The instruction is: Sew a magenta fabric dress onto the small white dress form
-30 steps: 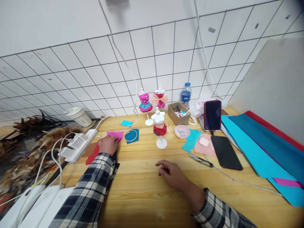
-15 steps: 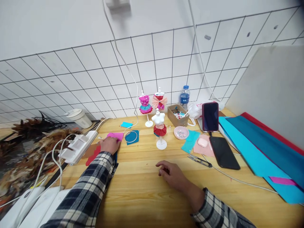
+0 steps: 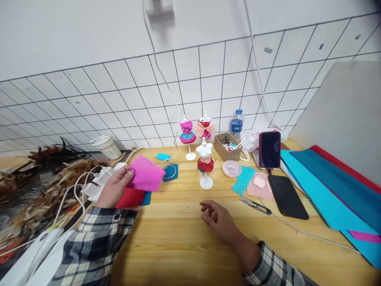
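My left hand [image 3: 114, 187] pinches a magenta piece of fabric [image 3: 147, 174] by its left edge, holding it up off the table. Beneath it lie a red piece of fabric [image 3: 129, 198] and a dark blue piece [image 3: 146, 198], both partly covered. My right hand [image 3: 219, 222] rests on the wooden table, holding nothing, its fingers loosely curved and the thumb apart. Beyond it stands a small white dress form [image 3: 204, 151] in a red ruffled skirt. Two more small dress forms, one in a magenta and blue dress [image 3: 187, 133] and one with a peach bow [image 3: 205, 128], stand behind.
Thread snips [image 3: 255, 205], a black phone [image 3: 288, 196] and a pink dish of beads [image 3: 231, 169] lie right. A cardboard box [image 3: 228, 147] and water bottle [image 3: 237, 125] stand behind. A power strip [image 3: 97, 184] with cables and brown feathers [image 3: 68, 178] are left; folded fabrics [image 3: 336, 190] far right.
My left hand has lifted the magenta fabric off the pile at the left, uncovering more of the red piece. My right hand stays nearly still; the view has shifted slightly.
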Demonstrator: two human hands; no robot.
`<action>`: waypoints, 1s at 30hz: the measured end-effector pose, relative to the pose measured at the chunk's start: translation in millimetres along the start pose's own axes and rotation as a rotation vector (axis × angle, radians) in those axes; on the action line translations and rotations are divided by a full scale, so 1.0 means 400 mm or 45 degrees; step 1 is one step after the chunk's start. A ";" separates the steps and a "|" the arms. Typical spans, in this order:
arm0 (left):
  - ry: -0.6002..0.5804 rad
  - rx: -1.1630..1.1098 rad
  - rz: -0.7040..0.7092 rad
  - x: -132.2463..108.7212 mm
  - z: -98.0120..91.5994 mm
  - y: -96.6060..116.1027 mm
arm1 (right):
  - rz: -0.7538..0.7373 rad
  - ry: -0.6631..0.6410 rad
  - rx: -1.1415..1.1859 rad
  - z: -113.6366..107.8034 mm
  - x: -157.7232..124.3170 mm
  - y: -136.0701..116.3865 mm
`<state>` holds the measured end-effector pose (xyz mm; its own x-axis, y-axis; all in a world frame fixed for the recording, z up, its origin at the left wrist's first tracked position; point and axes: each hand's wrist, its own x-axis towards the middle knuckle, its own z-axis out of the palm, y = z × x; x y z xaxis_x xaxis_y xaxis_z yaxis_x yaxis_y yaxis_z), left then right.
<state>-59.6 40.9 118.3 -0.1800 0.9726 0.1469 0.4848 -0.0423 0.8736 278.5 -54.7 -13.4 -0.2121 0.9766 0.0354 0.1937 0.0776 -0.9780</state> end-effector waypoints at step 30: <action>-0.584 -1.316 -0.822 -0.304 0.347 -0.026 | 0.207 0.424 -0.029 -0.184 -0.032 -0.073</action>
<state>75.8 -45.1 26.9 0.2750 0.8633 -0.4231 -0.4953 0.5044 0.7073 346.1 -54.6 29.7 0.1456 0.9880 -0.0518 0.2210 -0.0836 -0.9717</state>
